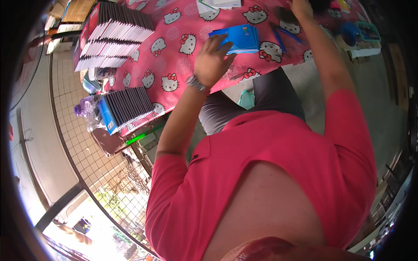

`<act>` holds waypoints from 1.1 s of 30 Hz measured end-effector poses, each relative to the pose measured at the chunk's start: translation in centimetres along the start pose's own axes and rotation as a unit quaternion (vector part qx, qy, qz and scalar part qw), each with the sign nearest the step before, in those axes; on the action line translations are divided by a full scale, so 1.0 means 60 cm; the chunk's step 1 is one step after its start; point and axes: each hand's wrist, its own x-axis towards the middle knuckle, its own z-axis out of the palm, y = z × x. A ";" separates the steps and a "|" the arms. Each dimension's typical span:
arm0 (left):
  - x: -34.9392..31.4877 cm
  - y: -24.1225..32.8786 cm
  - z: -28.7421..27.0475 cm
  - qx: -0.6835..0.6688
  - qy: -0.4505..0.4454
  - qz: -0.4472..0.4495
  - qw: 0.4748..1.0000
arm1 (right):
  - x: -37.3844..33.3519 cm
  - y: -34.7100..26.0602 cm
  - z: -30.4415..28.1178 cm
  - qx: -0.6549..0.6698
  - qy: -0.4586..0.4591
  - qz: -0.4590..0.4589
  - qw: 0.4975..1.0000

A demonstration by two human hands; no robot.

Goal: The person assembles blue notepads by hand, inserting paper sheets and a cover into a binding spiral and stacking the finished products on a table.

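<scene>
My left hand [213,60], with a metal watch on its wrist, is spread over the left edge of a small stack of blue-covered booklets [244,38] on the table. Its fingers are apart, and the fingertips lie over the covers. My right hand [301,8] reaches to the far side of the table, beside a dark rounded thing [286,15]. The picture's upper rim cuts off part of that hand, so its grip is not clear. Between the booklets and my right forearm lie blue-handled pliers [283,38].
A pink patterned cloth [152,52] covers the table. Tall stacks of bound notebooks [115,37] stand at the left, with black-spined blue notebooks [128,106] nearer me. White cards [217,5] lie at the back. A teal-rimmed container [368,32] sits at the right edge.
</scene>
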 end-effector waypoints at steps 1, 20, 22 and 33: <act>0.019 0.009 0.032 0.022 -0.016 -0.002 1.000 | 0.010 0.023 0.007 0.014 -0.029 0.011 0.999; 0.061 -0.025 0.078 0.059 0.047 -0.032 0.997 | -0.109 -0.140 -0.131 0.509 -0.137 -0.219 0.821; 0.057 -0.033 0.079 0.063 0.043 -0.033 0.997 | -0.131 -0.170 -0.161 0.534 -0.188 -0.172 0.806; 0.063 -0.037 0.073 0.039 0.033 -0.009 0.999 | -0.155 -0.190 -0.158 0.513 -0.120 -0.185 0.830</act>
